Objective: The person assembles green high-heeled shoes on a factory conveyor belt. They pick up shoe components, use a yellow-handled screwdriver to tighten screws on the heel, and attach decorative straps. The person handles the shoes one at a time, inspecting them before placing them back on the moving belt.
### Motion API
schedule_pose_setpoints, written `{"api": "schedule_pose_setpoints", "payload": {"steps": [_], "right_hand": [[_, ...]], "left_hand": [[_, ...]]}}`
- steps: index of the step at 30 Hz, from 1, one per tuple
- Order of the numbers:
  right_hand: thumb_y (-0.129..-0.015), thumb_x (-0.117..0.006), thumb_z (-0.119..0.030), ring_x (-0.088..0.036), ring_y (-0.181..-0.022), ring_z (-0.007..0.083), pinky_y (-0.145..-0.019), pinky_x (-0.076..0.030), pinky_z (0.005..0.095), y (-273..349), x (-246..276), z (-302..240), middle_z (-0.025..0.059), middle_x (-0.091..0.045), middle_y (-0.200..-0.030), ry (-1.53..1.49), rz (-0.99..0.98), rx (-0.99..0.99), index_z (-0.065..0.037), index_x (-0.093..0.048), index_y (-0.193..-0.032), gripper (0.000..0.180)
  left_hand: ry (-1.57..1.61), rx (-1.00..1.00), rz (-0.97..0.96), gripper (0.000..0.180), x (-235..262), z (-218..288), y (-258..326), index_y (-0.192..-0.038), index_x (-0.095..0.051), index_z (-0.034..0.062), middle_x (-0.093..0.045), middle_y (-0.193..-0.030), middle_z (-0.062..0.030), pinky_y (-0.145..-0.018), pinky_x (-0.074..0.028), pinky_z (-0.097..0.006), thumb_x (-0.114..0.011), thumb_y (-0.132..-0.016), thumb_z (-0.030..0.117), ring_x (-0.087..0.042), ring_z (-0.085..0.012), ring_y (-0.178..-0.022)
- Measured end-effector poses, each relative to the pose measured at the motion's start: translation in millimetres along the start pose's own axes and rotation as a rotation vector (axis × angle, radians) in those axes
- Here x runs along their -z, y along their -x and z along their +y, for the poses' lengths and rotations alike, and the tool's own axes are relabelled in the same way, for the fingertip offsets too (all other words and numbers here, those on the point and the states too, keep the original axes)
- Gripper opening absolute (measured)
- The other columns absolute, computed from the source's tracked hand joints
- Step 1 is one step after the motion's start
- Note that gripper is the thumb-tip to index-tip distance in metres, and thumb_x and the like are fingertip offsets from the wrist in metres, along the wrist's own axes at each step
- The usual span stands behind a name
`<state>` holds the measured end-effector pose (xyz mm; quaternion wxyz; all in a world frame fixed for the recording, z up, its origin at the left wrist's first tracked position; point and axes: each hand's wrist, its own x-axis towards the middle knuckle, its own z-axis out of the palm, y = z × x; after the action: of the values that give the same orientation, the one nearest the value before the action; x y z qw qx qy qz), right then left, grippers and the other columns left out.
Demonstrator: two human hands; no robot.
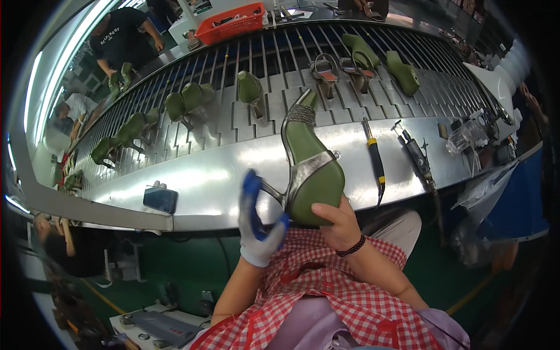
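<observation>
In front of me is a high-heeled sandal (303,172) with metallic straps, one of them glittering, mounted on a green shoe last (318,195). Its toe points away over the metal work surface. My right hand (340,223) grips the rounded heel end of the last, thumb on top. Around the sandal's thin heel curves my left hand (261,224), in a white glove with blue coating; its fingers and thumb are apart and slightly blurred. The heel tip reaches the gloved fingers; whether it presses on them is unclear. To the right lies a black-and-yellow hand tool (374,157) with a thin metal tip.
A slatted conveyor (221,119) runs across beyond the work surface, carrying several green lasts with sandals (248,88) and two sandals off lasts (325,71). A corded tool (417,153) lies right, a phone (160,199) left. An orange basket (231,24) stands behind; co-workers are at far left.
</observation>
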<state>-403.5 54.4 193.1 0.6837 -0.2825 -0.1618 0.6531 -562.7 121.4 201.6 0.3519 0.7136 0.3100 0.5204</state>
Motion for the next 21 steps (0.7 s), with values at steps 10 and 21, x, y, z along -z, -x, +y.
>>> {"api": "schedule_pose_setpoints", "payload": {"steps": [10,21], "right_hand": [[-0.083,-0.072,-0.009,-0.056,-0.108,0.0162,-0.096,-0.045,0.0316,7.5,4.6,0.3,0.0084,-0.059,-0.117,0.371,0.04,0.014,0.002,-0.047,-0.128,0.053],[-0.082,-0.076,-0.014,-0.054,-0.105,0.0119,-0.092,-0.045,0.0288,15.2,6.4,8.9,0.0059,-0.057,-0.113,0.563,0.012,0.174,-0.001,-0.045,-0.122,0.052]], "left_hand": [[1.207,0.931,0.546,0.029,-24.2,-3.4,-21.1,-0.072,-0.05,0.0171,-0.047,-0.057,0.0061,-0.055,-0.048,-0.023,-0.062,-0.091,0.035,-0.049,-0.0073,-0.052],[1.099,1.022,0.582,0.036,-19.7,14.6,-33.7,-0.068,-0.036,0.0205,-0.029,-0.058,0.0067,-0.07,-0.049,-0.026,-0.049,-0.099,0.032,-0.034,-0.0061,-0.05]]}}
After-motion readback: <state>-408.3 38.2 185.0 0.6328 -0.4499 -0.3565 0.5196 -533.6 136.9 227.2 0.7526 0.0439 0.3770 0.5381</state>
